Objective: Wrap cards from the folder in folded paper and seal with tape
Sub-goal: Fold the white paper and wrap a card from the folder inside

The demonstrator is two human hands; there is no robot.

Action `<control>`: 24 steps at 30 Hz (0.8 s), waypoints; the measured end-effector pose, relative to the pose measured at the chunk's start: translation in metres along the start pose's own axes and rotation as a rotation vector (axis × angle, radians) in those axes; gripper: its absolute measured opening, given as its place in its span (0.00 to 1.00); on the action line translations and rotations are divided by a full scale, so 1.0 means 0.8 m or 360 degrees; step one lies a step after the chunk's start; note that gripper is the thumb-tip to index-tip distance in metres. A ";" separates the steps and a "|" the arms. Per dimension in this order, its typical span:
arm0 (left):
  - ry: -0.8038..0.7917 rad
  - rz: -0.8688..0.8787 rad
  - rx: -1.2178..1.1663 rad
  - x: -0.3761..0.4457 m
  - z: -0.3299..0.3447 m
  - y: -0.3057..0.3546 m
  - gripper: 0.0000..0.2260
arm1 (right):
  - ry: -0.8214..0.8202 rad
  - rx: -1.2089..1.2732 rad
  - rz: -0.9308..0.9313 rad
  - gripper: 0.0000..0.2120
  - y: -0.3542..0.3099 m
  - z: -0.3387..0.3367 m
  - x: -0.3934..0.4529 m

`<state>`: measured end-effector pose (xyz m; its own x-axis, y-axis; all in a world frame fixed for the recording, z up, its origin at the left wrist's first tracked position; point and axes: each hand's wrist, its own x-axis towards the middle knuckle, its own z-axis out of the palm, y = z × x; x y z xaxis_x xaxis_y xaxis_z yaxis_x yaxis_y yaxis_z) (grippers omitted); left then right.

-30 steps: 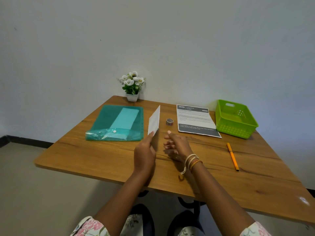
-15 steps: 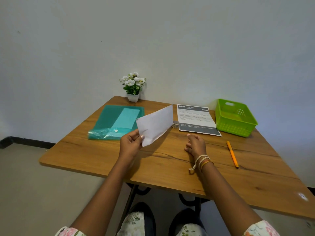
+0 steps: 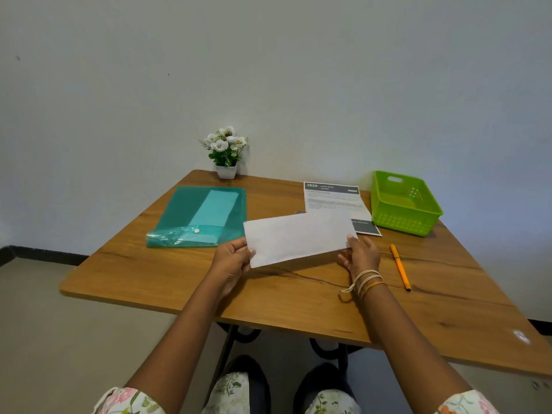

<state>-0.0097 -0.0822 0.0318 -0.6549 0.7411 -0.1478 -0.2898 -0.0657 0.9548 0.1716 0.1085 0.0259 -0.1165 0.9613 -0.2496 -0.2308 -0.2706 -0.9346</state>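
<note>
I hold a white folded paper (image 3: pixel 298 239) flat and a little above the wooden table (image 3: pixel 298 303), its long side running left to right. My left hand (image 3: pixel 234 256) pinches its left end, and my right hand (image 3: pixel 360 253) pinches its right end, with something small and grey under the thumb. A teal plastic folder (image 3: pixel 206 218) with a snap button lies at the left, a pale sheet inside it. The tape roll is hidden behind the paper. No cards are visible.
A printed instruction sheet (image 3: pixel 334 201) lies at the back, partly behind the paper. A green plastic basket (image 3: pixel 403 204) stands at the back right. An orange pen (image 3: pixel 400 267) lies right of my right hand. A small potted flower (image 3: pixel 227 152) stands by the wall.
The paper was on edge in my left hand, then swung flat and to the right. My right hand came up from the table and took its right end. The tape roll is now covered.
</note>
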 end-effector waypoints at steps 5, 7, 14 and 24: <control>-0.0004 -0.0118 0.0219 0.021 0.025 -0.001 0.27 | 0.0347 -0.0536 -0.0348 0.13 -0.002 -0.031 0.012; 0.0083 -0.0129 0.0343 0.032 0.040 -0.003 0.21 | 0.0403 -0.0680 -0.0435 0.11 -0.001 -0.040 0.015; 0.0289 0.0122 0.0918 0.059 0.078 -0.015 0.09 | 0.0501 -0.0980 -0.0710 0.15 0.005 -0.061 0.004; 0.0604 0.0521 0.1600 0.081 0.072 -0.041 0.10 | 0.0430 -0.1452 -0.0797 0.15 0.010 -0.053 0.009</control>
<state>-0.0024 0.0065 0.0057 -0.8161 0.5243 0.2431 0.5176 0.4761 0.7110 0.2096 0.1153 0.0058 0.0344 0.9620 0.2708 0.6282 0.1899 -0.7545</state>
